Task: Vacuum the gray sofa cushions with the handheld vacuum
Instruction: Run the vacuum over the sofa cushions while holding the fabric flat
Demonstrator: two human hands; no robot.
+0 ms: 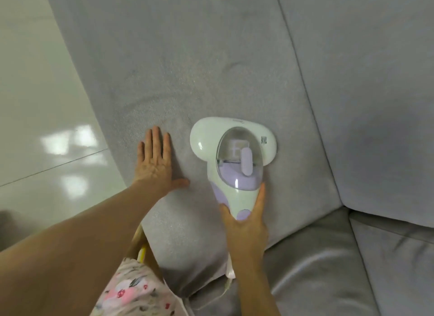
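Gray sofa cushion (pixel 164 69): the broad textured panel spreads under both hands and far beyond the fingertips. Curved marks show in its nap ahead of the left hand. We read these as a sign that this stretch has had passes, though we cannot be sure.

Neighbouring cushions (pixel 364 69): these lie to the right of the right hand, past a seam. A smoother, shinier one sits below the right wrist. None of them shows such marks. We judge they are yet to be done, so the task looks roughly mid-way at best.

Floor (pixel 35 104): glossy pale tile, well off to the left of the left hand.

Handheld vacuum (pixel 232 156): white and lilac with a clear dust dome. Its wide head sits flat on the gray sofa cushion, just ahead of the right hand and just right of the left hand.

Right hand (pixel 246 219): wrapped round the vacuum's handle, thumb on the left side and forefinger laid along the right.

Left hand (pixel 155 165): fingers straight, palm down, pressing flat on the cushion near the vacuum head but apart from it. It holds nothing.

Cord (pixel 225 290): pale, trailing down below the right wrist.
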